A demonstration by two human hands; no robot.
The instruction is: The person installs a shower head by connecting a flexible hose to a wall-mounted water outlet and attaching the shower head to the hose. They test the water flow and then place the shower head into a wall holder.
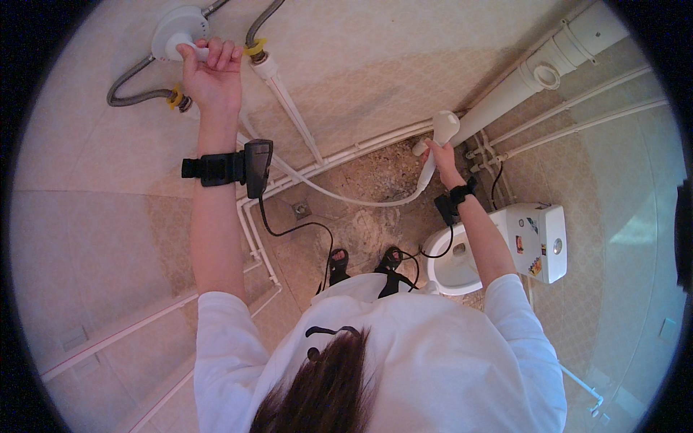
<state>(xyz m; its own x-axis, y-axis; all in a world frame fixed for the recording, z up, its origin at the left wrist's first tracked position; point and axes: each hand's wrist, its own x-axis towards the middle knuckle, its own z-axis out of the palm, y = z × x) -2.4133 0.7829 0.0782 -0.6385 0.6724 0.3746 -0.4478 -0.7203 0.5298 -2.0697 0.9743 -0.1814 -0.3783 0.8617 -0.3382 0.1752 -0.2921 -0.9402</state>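
Observation:
My left hand (214, 76) is raised at the upper left, its fingers closed round the white handle of a round shower valve (167, 27) on the wall. To the right, my right hand (445, 163) grips the handle of a white shower head (446, 126), whose rounded head points up and away from me. From the handle's lower end a pale shower hose (361, 202) sags in a curve and runs up left toward the valve. No water can be made out at the shower head.
Grey braided hoses (128, 88) with yellow fittings join the valve to white wall pipes (285, 101). A thick white drain pipe (505, 101) slants up the far right corner. Right of my legs stands a white toilet (451, 263). A floor drain (301, 210) lies in the stained floor.

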